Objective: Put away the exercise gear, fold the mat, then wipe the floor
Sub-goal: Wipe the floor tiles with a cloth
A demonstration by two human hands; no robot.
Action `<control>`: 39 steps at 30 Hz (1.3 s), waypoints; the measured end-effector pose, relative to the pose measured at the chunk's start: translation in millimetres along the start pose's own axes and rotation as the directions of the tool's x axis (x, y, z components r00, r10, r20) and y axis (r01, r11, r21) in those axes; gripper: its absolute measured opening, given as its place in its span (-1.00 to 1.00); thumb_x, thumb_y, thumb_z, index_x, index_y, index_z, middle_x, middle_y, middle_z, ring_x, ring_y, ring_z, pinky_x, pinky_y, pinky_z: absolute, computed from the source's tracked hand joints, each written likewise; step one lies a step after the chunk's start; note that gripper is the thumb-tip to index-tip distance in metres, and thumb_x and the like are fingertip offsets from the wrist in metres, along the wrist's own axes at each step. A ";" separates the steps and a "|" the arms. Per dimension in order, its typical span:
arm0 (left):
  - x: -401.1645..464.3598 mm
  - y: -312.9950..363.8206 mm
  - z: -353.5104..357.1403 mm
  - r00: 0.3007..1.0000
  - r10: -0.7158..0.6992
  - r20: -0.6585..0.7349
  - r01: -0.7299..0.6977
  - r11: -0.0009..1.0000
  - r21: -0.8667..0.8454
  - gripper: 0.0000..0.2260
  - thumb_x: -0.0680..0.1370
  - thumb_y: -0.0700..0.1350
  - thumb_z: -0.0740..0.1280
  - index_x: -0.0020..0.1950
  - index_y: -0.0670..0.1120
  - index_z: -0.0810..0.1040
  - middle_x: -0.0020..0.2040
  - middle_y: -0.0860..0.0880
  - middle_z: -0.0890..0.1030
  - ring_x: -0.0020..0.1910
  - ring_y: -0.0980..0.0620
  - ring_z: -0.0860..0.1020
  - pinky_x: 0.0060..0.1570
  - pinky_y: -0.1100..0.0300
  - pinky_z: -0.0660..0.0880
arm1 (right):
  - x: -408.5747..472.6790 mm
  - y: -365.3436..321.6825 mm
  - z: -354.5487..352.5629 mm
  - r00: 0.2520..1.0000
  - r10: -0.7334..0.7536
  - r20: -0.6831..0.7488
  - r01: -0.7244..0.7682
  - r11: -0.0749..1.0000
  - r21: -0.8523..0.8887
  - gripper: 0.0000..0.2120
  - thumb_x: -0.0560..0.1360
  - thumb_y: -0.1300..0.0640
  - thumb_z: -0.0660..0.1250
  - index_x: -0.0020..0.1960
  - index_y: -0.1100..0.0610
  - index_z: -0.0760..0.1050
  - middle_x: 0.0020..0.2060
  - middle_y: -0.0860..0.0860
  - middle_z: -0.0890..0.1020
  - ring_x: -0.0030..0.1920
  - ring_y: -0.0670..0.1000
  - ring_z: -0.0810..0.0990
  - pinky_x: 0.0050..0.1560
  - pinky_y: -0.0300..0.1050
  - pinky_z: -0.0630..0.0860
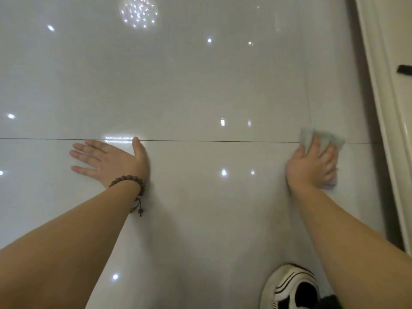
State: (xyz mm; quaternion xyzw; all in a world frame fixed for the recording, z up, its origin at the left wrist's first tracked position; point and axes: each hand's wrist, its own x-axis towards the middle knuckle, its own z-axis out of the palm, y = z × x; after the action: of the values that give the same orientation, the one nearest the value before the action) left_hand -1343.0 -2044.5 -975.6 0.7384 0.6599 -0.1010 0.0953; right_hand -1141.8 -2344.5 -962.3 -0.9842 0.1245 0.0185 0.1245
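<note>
Wiping stage, judged from the layout: no mat or exercise gear was in view, only the floor point(200, 85) and a cloth.

Cloth point(321, 139): pale, thin, slightly translucent, rumpled, and it lay flat on the floor under the right hand point(312, 166). The right fingers point(325, 157) were spread and pressing down on it, with cloth showing ahead of the fingertips and at the little-finger side. They looked extended rather than curled round it. Judged light, soft and limp; it should bunch if pushed from one edge, so a flat palm over its middle looked like the best hold.

Left hand point(111, 159): flat on the floor, fingers straight and splayed, holding nothing, apparently bracing. A bracelet point(128, 181) of dark round beads sat at the wrist.

Floor: large glossy off-white tiles, hard and very smooth, mirroring ceiling lights. A thin dark grout line point(223, 140) ran just past the left thumb tip and under the cloth. Probably slippery if damp.

A white cabinet edge point(383, 108) stood just beyond the right fingers. A black-and-white shoe point(294, 288) was near the right forearm.
</note>
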 end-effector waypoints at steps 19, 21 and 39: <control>-2.5 -3.1 -7.5 0.999 0.038 0.035 -0.036 0.998 -0.042 -0.10 0.49 0.35 -0.08 0.52 -0.34 -0.14 0.53 -0.35 -0.13 0.52 -0.30 -0.19 0.43 -0.32 -0.17 | -168.2 -32.4 37.3 0.255 -0.954 0.157 0.960 0.269 0.079 -0.49 0.50 -0.07 0.18 0.44 -0.18 0.25 0.48 0.08 0.27 0.48 0.17 0.17 0.44 0.19 0.08; -1.9 -7.3 -13.3 0.993 0.075 0.088 -0.070 0.996 -0.062 -0.10 0.50 0.36 -0.05 0.53 -0.32 -0.17 0.54 -0.33 -0.16 0.52 -0.28 -0.22 0.43 -0.31 -0.19 | -119.5 -34.6 31.7 -0.043 -0.981 0.189 0.993 -0.021 0.114 -0.53 0.53 -0.09 0.17 0.44 -0.17 0.27 0.47 0.07 0.29 0.48 0.16 0.20 0.45 0.16 0.08; 8.0 -239.0 -11.5 0.995 -0.086 0.049 0.085 0.996 0.016 -0.13 0.51 0.38 -0.20 0.53 -0.27 -0.23 0.55 -0.26 -0.17 0.53 -0.19 -0.22 0.39 -0.40 -0.15 | -191.0 -194.8 73.0 0.576 -0.803 0.152 0.800 0.592 0.094 -0.52 0.53 -0.08 0.11 0.46 -0.15 0.26 0.50 0.09 0.22 0.49 0.19 0.12 0.45 0.24 0.03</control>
State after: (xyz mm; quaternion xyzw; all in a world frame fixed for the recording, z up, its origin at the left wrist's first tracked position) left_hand -1579.3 -2007.3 -968.5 0.7075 0.6876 -0.1277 0.1020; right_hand -1278.5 -2097.6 -973.3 -0.9274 -0.3448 0.0471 0.1375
